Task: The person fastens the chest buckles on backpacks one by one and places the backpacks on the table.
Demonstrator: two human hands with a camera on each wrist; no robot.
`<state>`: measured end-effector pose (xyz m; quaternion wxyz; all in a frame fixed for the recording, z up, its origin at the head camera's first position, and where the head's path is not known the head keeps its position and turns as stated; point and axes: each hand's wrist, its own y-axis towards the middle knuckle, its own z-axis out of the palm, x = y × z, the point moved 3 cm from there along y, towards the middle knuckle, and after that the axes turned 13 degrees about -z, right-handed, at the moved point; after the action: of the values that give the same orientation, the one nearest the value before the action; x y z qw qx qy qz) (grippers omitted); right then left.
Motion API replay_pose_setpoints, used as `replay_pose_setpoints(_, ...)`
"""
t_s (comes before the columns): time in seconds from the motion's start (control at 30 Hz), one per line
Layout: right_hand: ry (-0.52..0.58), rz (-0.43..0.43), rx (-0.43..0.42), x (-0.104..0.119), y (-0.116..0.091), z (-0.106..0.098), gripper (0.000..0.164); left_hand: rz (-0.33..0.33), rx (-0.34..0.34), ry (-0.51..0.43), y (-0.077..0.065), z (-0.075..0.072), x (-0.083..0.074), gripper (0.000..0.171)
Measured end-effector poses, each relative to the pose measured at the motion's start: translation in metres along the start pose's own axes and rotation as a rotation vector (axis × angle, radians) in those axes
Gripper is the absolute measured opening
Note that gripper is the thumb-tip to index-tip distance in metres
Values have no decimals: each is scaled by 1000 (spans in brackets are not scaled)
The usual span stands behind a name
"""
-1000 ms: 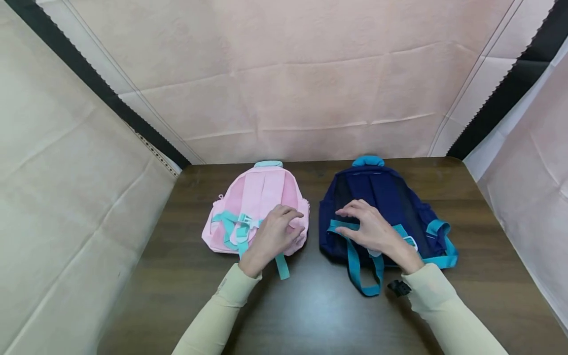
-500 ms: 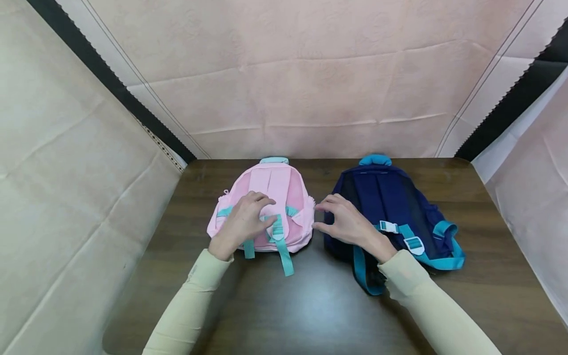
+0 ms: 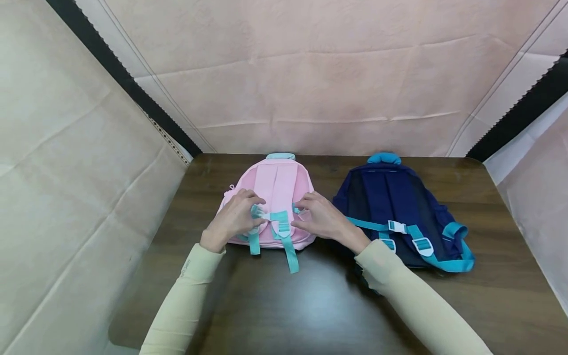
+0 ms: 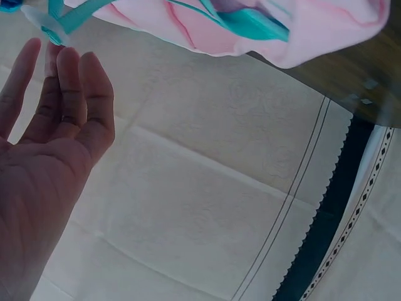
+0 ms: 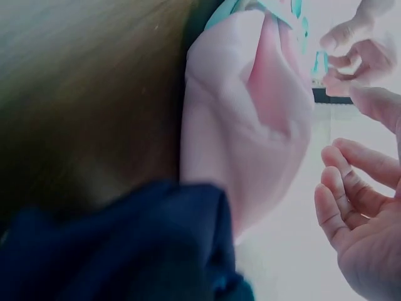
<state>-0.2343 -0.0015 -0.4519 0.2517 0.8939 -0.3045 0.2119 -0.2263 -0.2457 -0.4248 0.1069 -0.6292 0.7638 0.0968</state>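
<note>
A pink backpack (image 3: 279,180) with teal straps (image 3: 290,251) lies on the table, its shoulder-strap side up and a light blue handle at the far end. Over its left side hovers my left hand (image 3: 232,219), fingers loosely bent, thumb near the clipped strap across the bag. In the left wrist view its fingertips are close to a pale buckle (image 4: 47,25); whether they touch it I cannot tell. My right hand (image 3: 326,219) is over the bag's right side. The right wrist view shows those fingers relaxed, with nothing between them.
To the right lies a navy backpack (image 3: 386,192) with blue straps (image 3: 452,265) and a fastened white buckle (image 3: 397,227); the right forearm passes over its near left corner. Pale cloth walls (image 3: 310,98) stand behind and beside the brown table (image 3: 275,305).
My right hand has moved left from the navy backpack to the pink one. My left hand has shifted from the pink bag's right part to its left side. The camera view has turned slightly.
</note>
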Motion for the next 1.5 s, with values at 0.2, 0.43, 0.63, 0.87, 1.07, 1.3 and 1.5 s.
replay_pose_setpoints(0.2, 3, -20, 39, 8, 21, 14, 49, -26, 38, 23, 2, 0, 6, 44)
replay_pose_setpoints(0.43, -22, -28, 91, 12, 44, 33, 43, -13, 48, 3, 3, 2, 10, 39)
replay_pose_setpoints(0.63, -48, -28, 102, 13, 55, 43, 41, -10, 44, 1, 1, 2, 13, 35)
replay_pose_setpoints(0.87, -32, 11, 128, 10, 60, 53, 39, 6, 20, 4, 3, 2, 15, 32)
replay_pose_setpoints(1.07, -4, 3, 125, 8, 63, 59, 32, -10, 34, -40, 2, 3, 20, 34)
replay_pose_setpoints(1.3, 20, 11, 85, 5, 61, 55, 30, -39, 38, -78, 3, 4, 22, 33)
replay_pose_setpoints(1.5, 28, -10, 48, 5, 58, 52, 30, -33, 31, -91, 4, 7, 23, 31)
